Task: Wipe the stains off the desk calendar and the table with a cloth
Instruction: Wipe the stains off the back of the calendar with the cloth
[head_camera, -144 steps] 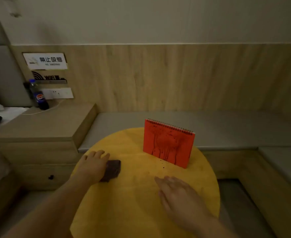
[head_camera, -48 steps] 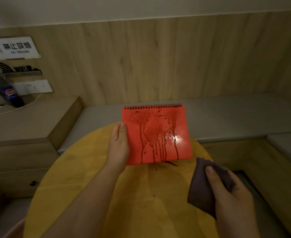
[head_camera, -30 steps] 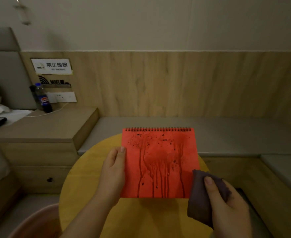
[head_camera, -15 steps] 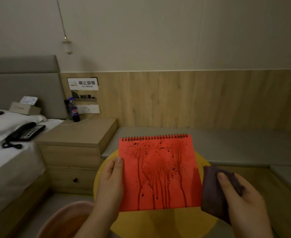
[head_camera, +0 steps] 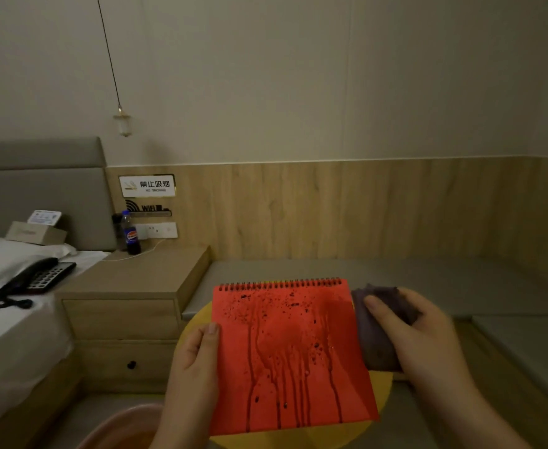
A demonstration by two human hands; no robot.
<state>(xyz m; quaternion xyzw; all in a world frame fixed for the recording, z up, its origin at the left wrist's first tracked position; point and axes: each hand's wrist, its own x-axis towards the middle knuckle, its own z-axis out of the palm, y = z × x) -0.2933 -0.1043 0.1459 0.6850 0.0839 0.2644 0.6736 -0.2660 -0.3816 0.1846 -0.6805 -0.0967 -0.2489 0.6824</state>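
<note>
Desk calendar (head_camera: 293, 354) in left hand (head_camera: 195, 367) grip, right hand (head_camera: 424, 338) clutching cloth (head_camera: 376, 335)

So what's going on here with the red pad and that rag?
A person is cleaning a stained desk calendar. The left hand holds it upright by its left edge above the yellow table, dark drips and specks all over its red face. The right hand grips a dark cloth beside the calendar's right edge. No wiped patch is visible yet.
</note>
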